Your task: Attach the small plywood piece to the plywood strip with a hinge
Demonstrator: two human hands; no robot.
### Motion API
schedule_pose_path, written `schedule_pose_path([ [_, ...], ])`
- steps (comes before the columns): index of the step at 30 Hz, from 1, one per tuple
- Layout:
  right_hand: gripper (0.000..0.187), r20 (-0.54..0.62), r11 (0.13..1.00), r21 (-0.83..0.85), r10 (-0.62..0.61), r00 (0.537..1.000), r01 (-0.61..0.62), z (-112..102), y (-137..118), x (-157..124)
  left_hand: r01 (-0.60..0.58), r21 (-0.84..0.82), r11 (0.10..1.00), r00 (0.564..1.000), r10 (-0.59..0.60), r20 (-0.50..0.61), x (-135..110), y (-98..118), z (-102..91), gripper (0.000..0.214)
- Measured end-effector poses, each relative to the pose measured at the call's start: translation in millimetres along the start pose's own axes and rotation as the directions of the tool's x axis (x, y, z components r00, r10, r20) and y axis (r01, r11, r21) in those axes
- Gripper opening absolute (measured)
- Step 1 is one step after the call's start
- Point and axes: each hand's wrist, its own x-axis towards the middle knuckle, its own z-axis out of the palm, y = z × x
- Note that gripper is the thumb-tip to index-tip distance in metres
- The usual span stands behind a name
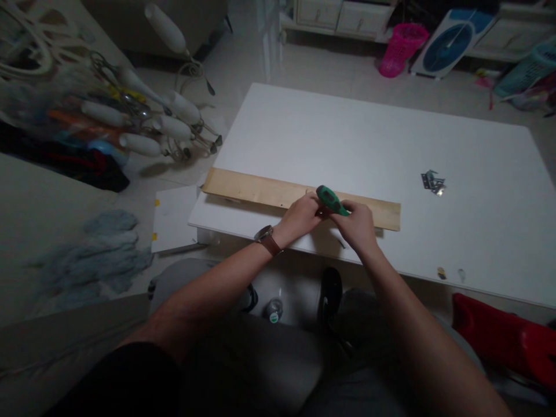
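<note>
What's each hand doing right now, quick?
Left hand: fingers curled at the wooden board; whether it grips anything can't be told.
Right hand: closed, apparently holding the green-handled tool.

Open path over tbl (pixel 369 136) beyond plank (pixel 256 189); metal pcs (pixel 430 182) obstruct R side.

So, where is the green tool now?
In the head view, the green tool is right of centre, between the left hand and right hand, over the wooden board.

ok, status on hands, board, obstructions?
Right hand gripping green-handled tool. Left hand close beside it, at wooden board. Metal pieces off right, apart from board.
</note>
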Motion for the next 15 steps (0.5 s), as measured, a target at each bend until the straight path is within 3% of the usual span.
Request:
schedule_pose_path([
  [7,0.021,0.022,0.995,-0.101,-0.008,1.000,0.010,1,3,1,-0.008,0.007,1.000,0.999,0.007,0.032,0,1,-3.0,0.014],
  [15,0.011,0.029,0.985,-0.163,-0.054,0.998,0.058,3,0,-1,-0.157,-0.012,0.988,0.979,0.157,0.133,1,-11,-14.3,0.020],
])
